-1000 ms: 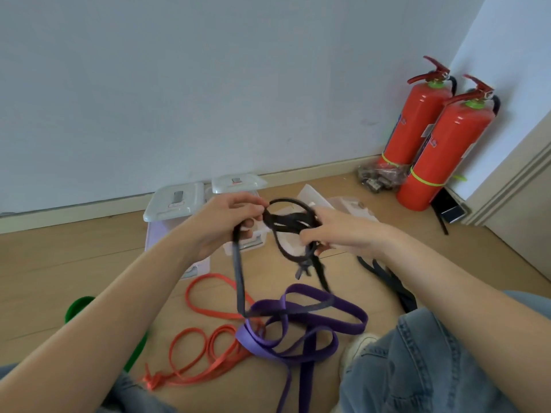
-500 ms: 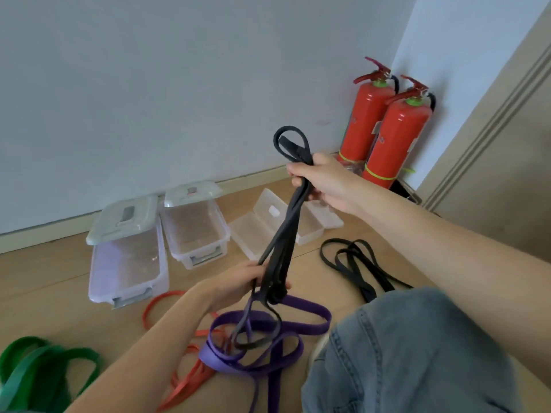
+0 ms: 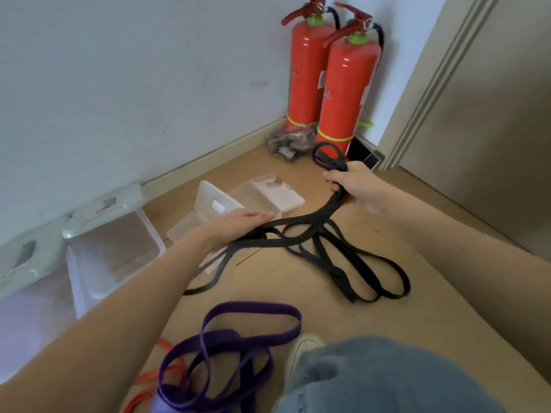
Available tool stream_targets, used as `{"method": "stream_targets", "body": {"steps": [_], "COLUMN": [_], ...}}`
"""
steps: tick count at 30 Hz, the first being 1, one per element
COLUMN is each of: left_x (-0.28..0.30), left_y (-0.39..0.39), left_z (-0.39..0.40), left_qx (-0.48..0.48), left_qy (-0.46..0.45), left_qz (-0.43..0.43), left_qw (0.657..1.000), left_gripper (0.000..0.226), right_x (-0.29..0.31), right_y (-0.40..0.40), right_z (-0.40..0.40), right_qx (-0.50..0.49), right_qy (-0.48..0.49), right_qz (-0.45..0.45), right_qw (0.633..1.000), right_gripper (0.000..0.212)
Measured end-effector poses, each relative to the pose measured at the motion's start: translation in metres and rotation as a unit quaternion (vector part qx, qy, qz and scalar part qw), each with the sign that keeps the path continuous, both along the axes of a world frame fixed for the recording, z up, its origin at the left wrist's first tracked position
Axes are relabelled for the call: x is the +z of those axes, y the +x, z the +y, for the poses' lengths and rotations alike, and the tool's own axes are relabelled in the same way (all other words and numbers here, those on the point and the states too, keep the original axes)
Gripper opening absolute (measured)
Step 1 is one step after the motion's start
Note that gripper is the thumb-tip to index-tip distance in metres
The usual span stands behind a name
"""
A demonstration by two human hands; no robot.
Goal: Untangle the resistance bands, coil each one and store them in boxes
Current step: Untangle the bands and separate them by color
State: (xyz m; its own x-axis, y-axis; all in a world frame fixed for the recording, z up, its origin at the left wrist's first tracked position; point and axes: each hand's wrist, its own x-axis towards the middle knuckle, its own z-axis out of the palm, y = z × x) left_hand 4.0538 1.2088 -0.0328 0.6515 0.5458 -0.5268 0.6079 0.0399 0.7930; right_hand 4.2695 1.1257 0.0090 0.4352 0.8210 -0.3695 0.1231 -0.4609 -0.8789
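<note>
Your right hand (image 3: 354,186) is closed around a bunch of black band (image 3: 316,225), with a small loop of it sticking up above your fist near the two red fire extinguishers (image 3: 343,93). From your fist the band runs down and left toward your left hand (image 3: 238,228), which lies over it with fingers stretched out nearly flat; you cannot tell from here whether those fingers grip the band or only rest on it. More black loops (image 3: 372,278) lie spread on the floor (image 3: 432,293) just below and to the right, mixed with the held strands so that separate bands cannot be told apart. The purple band (image 3: 238,341) lies loose on the floor nearer your knee, overlapping a bit of orange band (image 3: 155,380). Open clear boxes (image 3: 268,198) sit beyond your left hand, and two larger lidded boxes (image 3: 113,242) stand along the wall on the left.
</note>
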Motion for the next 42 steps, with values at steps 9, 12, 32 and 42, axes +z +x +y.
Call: {"method": "stream_targets", "body": {"steps": [9,12,32,42], "left_x": [-0.070,-0.123,-0.253,-0.262], "left_y": [0.141,0.131,0.120,0.131], "left_z": [-0.044,-0.068,-0.061,-0.048], "left_qx": [-0.096,-0.162,0.327,0.281], "left_qy": [-0.031,0.076,-0.276,-0.235], "left_qz": [-0.017,0.056,-0.021,-0.005], "left_qw": [0.995,0.982,0.904,0.930], "left_gripper": [0.033,0.052,0.044,0.024], "right_x": [-0.045,-0.095,-0.274,-0.273], "right_y": [0.100,0.091,0.068,0.025], "right_z": [-0.051,-0.062,-0.042,-0.048], "right_qx": [-0.070,-0.029,0.252,0.177], "right_qy": [-0.107,-0.183,-0.327,-0.218], "right_qz": [0.009,-0.036,-0.303,-0.474], "right_qw": [0.992,0.982,0.859,0.835], "right_gripper": [0.007,0.006,0.122,0.077]}}
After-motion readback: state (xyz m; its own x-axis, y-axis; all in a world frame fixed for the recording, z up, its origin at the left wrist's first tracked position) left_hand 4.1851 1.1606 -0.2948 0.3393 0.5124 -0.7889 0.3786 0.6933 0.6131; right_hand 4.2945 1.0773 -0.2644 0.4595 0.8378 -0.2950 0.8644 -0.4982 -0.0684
